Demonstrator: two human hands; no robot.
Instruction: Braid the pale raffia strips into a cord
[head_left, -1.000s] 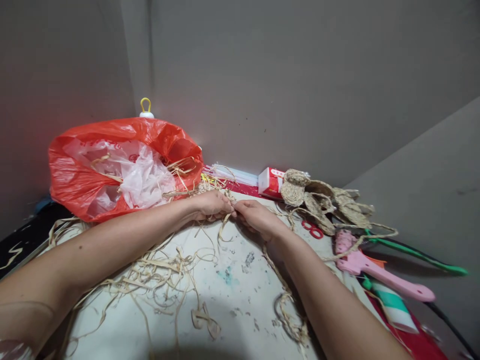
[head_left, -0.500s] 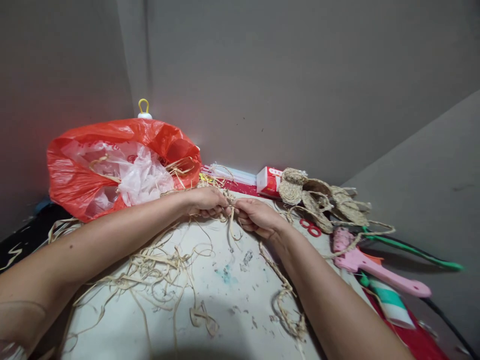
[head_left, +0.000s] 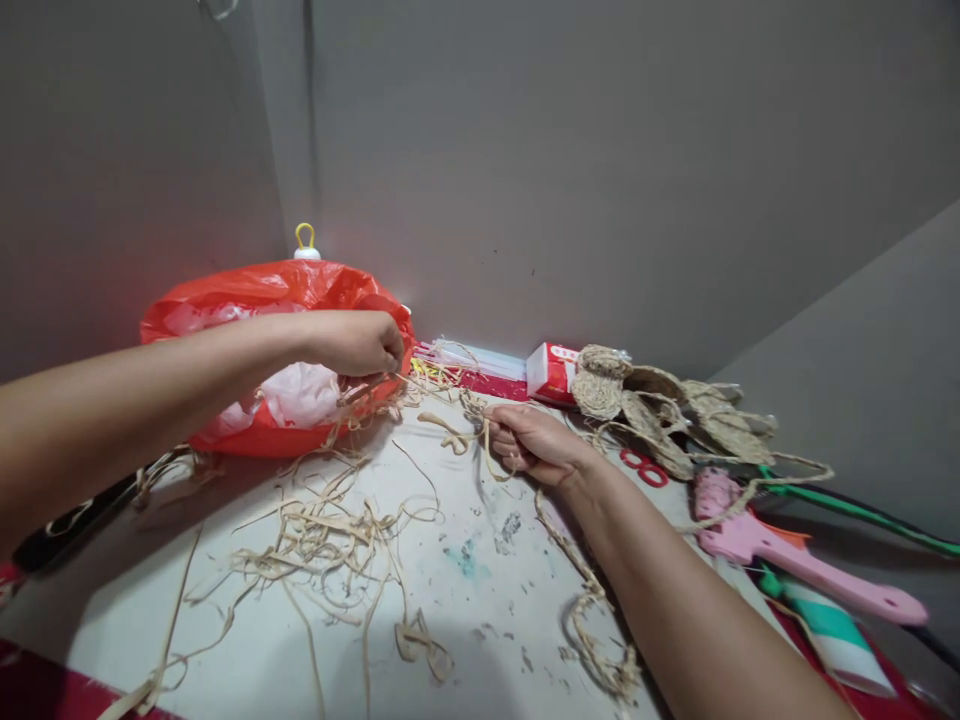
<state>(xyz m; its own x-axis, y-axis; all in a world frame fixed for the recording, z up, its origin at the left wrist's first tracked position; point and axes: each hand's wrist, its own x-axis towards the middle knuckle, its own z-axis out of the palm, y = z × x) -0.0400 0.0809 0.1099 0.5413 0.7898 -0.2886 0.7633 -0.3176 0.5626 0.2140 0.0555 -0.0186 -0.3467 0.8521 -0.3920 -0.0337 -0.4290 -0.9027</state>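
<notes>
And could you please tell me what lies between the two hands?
In the head view, pale fibre strands lie between the left hand and right hand.

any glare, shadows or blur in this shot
In the head view, the grey wall looks dim; glossy highlights show on the red bag; a soft shadow falls on the near part of the tabletop; finer straw strands look slightly soft.

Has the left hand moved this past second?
Yes: the left hand moved left and up in view, relative to the red-and-white box, overlapping the red bag.
</notes>
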